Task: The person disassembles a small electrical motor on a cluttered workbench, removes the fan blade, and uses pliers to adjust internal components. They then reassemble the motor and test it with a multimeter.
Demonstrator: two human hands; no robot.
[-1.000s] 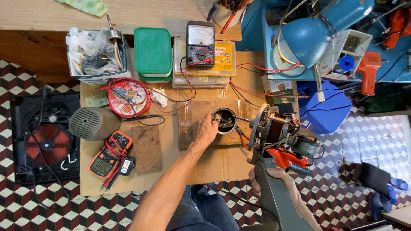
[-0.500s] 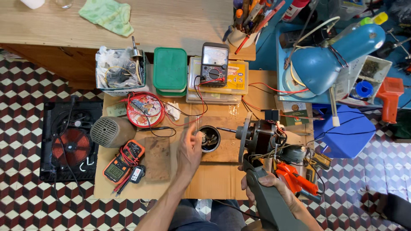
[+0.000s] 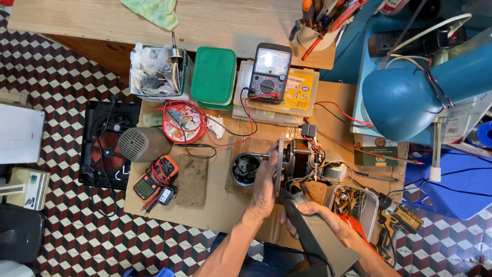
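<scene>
Hands low at centre of head view, both forearms rising from 6 o'clock edge. Left hand (image 3: 266, 184) stretched up toward 12 o'clock, palm turned to 3 o'clock, fingers straight and together, not curled, laid flat against round end plate of electric motor (image 3: 300, 159). Motor lying on its side on cardboard-covered bench (image 3: 220, 210), shaft pointing to 9 o'clock, plate touching fingertips and palm edge; copper-wound body and loose wires just past plate at 3 o'clock of left hand. Small metal cup (image 3: 245, 169) just beside left hand at 10 o'clock, apart from fingers. Right hand (image 3: 312, 218) at 5 o'clock of left hand, fingers wrapped round upper end of long dark grey tool (image 3: 307, 241), thumb on top; tool slanting from 5 o'clock up to base of motor, tip touching or just under plate, cannot tell which. Analog multimeter (image 3: 270, 72) at 12 o'clock of motor, red leads trailing down. Green lidded box (image 3: 213, 76) at 11 o'clock, red round tin (image 3: 183, 122) at 10 o'clock. Blue desk lamp (image 3: 410, 102) at 2 o'clock, well apart from hands.
</scene>
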